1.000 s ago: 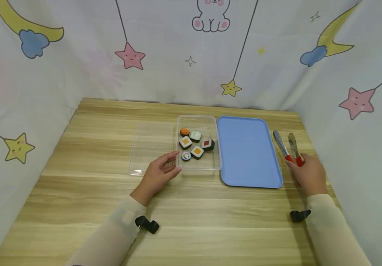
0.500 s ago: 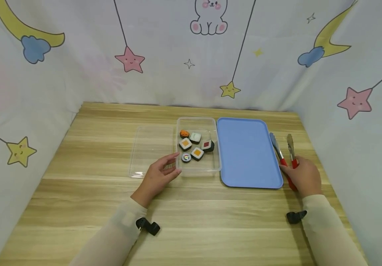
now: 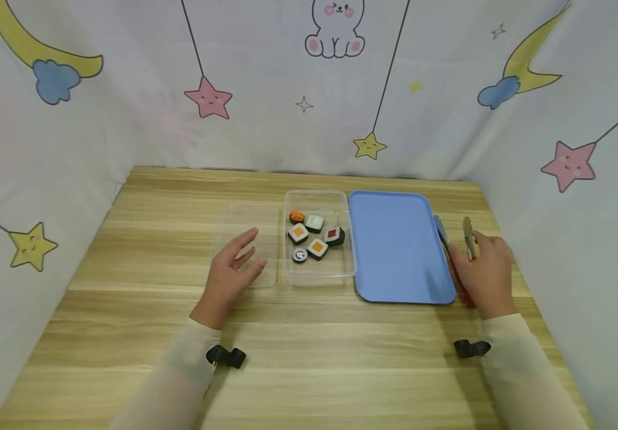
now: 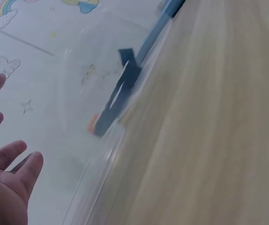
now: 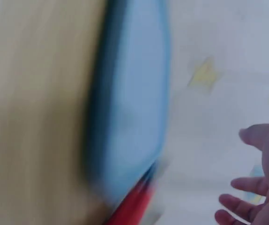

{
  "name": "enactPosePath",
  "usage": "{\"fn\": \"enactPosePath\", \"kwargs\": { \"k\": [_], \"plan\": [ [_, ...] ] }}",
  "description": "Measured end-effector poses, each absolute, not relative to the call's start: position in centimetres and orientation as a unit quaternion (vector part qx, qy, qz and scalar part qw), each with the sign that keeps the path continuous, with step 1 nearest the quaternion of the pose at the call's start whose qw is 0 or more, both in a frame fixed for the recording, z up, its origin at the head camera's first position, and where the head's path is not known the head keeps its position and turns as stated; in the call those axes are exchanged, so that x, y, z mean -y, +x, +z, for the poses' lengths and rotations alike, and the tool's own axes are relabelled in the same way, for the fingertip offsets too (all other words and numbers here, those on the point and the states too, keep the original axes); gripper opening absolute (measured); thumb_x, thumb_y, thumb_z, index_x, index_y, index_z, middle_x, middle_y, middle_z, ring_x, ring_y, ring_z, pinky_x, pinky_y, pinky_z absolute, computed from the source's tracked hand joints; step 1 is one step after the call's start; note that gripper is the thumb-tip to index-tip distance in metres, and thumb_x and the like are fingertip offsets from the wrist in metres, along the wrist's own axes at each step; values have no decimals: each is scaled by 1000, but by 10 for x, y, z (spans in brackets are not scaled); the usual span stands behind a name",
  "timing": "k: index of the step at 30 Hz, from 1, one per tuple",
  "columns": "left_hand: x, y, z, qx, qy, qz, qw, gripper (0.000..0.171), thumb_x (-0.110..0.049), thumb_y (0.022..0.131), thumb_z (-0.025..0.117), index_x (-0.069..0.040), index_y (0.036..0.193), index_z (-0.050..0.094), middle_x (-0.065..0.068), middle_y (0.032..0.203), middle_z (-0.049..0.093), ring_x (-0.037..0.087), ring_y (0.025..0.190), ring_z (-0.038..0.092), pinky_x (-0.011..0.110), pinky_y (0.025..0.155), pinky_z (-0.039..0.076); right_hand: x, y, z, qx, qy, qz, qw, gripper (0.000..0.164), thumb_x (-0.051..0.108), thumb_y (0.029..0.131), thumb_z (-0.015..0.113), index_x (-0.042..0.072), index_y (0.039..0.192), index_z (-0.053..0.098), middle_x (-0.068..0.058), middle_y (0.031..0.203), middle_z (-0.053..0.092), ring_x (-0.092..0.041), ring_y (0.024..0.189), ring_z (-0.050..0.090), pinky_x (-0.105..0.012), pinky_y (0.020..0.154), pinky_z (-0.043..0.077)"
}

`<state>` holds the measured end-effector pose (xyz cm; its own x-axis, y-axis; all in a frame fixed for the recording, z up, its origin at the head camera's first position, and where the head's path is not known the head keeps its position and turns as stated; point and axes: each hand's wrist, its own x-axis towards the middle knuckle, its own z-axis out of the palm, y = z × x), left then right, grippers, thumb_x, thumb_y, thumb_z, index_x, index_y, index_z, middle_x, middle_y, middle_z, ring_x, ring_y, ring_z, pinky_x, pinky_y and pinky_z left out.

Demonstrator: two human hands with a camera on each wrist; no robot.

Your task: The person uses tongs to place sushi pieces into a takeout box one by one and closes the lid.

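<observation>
My left hand (image 3: 226,280) is raised over the clear lid (image 3: 249,218), fingers spread and holding nothing. To its right stands a clear plastic container (image 3: 320,276), apart from the hand, with several toy sushi pieces (image 3: 317,248) inside. My right hand (image 3: 485,276) hovers above the red-handled tongs (image 3: 468,233) and partly covers them in the head view. In the right wrist view its fingers are loose and separate from the tongs' red handle (image 5: 133,206). The tongs lie spread on the table along the right side of the blue tray (image 3: 402,251).
The wooden table (image 3: 309,364) is bordered by a patterned white cloth (image 3: 266,137) at the back and sides. The container and the tray stand side by side, edges close together. Both wrist views are blurred in places.
My left hand has left the container's side and moved left over the lid. My right hand has shifted the tongs left toward the tray, then let go and lifted.
</observation>
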<state>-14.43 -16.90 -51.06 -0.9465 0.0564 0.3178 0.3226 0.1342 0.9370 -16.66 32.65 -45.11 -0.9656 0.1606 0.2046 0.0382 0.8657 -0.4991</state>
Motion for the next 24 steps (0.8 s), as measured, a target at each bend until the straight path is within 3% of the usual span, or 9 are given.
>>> {"fn": "enactPosePath", "kwargs": {
  "k": [5, 10, 18, 21, 24],
  "plan": [
    [205, -150, -510, 811, -48, -558, 168, 59, -8, 93, 79, -14, 149, 58, 10, 153, 52, 27, 144, 46, 39, 118, 44, -245, -160, -428, 922, 57, 339, 181, 50, 24, 95, 77, -3, 136, 65, -26, 121, 60, -44, 106, 59, -55, 84, 53],
    [221, -156, -514, 858, 11, -484, 169, 59, -18, 92, 80, -11, 146, 60, 13, 153, 52, 34, 143, 47, 55, 115, 46, -156, -146, -421, 893, 174, 378, 173, 48, 19, 89, 84, 1, 131, 68, -15, 120, 64, -30, 101, 63, -45, 81, 61],
    [225, -162, -523, 864, 30, -486, 131, 59, -18, 91, 81, -7, 145, 61, 19, 154, 50, 39, 144, 45, 57, 116, 44, -39, -134, -414, 888, 240, 389, 46, 59, 29, 94, 80, 7, 145, 58, -10, 133, 61, -18, 94, 70, -28, 81, 62],
    [226, -163, -524, 859, 30, -496, 122, 58, -19, 91, 81, -6, 144, 61, 21, 154, 49, 40, 143, 45, 56, 117, 44, -7, -134, -417, 896, 240, 373, -18, 65, 32, 96, 76, 7, 151, 52, -11, 140, 58, -20, 102, 71, -27, 84, 62],
    [227, -162, -524, 857, 32, -501, 114, 58, -21, 93, 80, -6, 144, 61, 21, 155, 48, 41, 143, 45, 56, 117, 43, 20, -136, -425, 904, 227, 354, -76, 74, 36, 97, 74, 7, 157, 43, -13, 152, 51, -25, 127, 62, -34, 101, 58]
  ]
}}
